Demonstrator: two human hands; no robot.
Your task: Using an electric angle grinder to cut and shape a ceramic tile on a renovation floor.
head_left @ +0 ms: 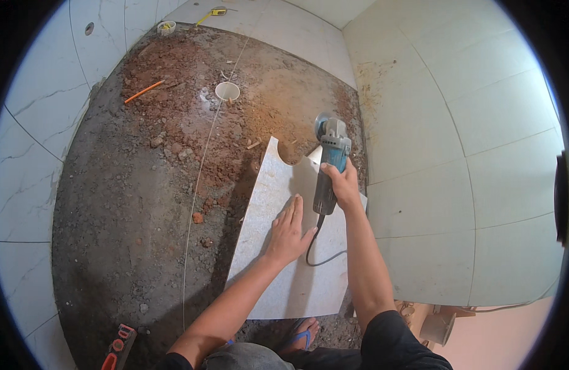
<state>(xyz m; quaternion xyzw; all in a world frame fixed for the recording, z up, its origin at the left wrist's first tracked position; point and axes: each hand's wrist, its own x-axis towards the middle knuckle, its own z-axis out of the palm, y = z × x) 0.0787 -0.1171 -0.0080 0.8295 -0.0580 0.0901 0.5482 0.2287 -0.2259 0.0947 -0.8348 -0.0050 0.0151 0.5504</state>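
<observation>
My right hand (344,183) is wrapped round the body of a blue and black angle grinder (329,176), its disc (323,125) pointing away from me at the far end. The grinder is over the right part of a pale floor tile (309,271), whose far edge has a curved notch cut into it. Whether the disc touches the tile cannot be made out. My left hand (289,232) lies flat on the tile, fingers stretched out, left of the grinder. A dark cord (324,264) loops from the grinder's near end across the tile.
A white pipe opening (227,91) stands in the rubble floor, with a thin string (201,166) running past it. An orange pencil (144,92) lies to its left. Far off are a small tub (166,28) and a yellow tape measure (218,12). A level (119,347) sits at lower left; tiled walls flank both sides.
</observation>
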